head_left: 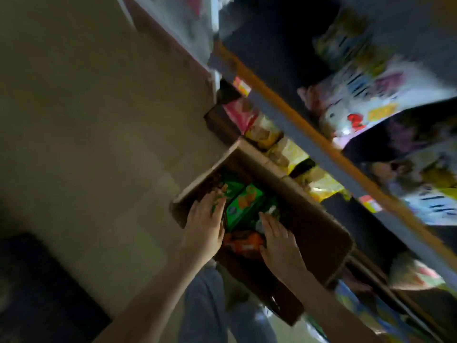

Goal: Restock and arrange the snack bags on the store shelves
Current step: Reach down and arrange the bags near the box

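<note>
- Your two hands reach down into an open cardboard box (309,219), which stands on the floor (86,144) at about 5 o'clock from the middle of the view.
- Your left hand (205,224) lies at the 9 o'clock side of the box. Its fingers are stretched out and released, and they touch a green snack bag (243,206). It does not clasp anything.
- Your right hand (279,241) lies at the 3 o'clock side of that bag, flat and released, fingers straight. The picture is blurred, so I cannot tell exactly which bag it touches.
- An orange bag (243,243) lies in the box between your two wrists, at 6 o'clock of the green one.
- The shelves (304,125) run from 12 o'clock to 4 o'clock, just beside the box. Yellow bags (294,154) stand on the low shelf, and a white bag (358,100) on the one above.
- A dark object (37,280) stands on the floor at 8 o'clock; it is too blurred to name.
</note>
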Motion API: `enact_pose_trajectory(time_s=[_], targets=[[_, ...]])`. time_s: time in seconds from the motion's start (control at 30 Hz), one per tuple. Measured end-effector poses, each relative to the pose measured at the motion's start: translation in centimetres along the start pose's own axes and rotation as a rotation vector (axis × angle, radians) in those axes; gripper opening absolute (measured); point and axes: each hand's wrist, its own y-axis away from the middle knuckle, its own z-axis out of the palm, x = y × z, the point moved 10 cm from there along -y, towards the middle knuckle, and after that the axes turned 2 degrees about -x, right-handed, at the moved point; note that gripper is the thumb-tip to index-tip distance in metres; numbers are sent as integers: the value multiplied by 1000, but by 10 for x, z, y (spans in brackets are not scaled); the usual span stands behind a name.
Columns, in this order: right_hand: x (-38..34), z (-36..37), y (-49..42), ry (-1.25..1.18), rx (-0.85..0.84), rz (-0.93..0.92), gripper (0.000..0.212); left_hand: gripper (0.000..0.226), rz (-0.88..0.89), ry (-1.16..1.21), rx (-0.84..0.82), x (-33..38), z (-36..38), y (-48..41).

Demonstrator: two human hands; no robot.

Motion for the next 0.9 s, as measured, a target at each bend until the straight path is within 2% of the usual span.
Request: enact_pose_trajectory(time_s=[0.1, 0.2, 0.3, 0.4, 0.47, 0.6, 0.77, 0.9], targets=[[25, 107, -39, 120, -154, -45, 90, 64, -30, -9, -32, -20, 75, 7], [41, 180, -62, 189, -325, -32, 91, 45, -1, -73, -5, -28, 103, 17], [45, 204, -77, 170, -313, -4, 77, 44, 10, -56, 12, -30, 106, 17], [43, 196, -78, 143, -297, -8, 71, 41, 30, -70, -66, -27, 110, 14], [41, 173, -69, 84, -273, 1, 75, 40, 37, -91, -157, -25, 113, 13], [42, 81, -32, -115, -121, 94, 78, 55, 19, -8, -350, -4, 95, 12], [42, -71, 25, -376, 133, 183, 65, 88, 47, 200, -317, 42, 12, 0], [32, -174, 74, -498, 258, 253, 67, 103, 190, 359, -313, 86, -78, -9]])
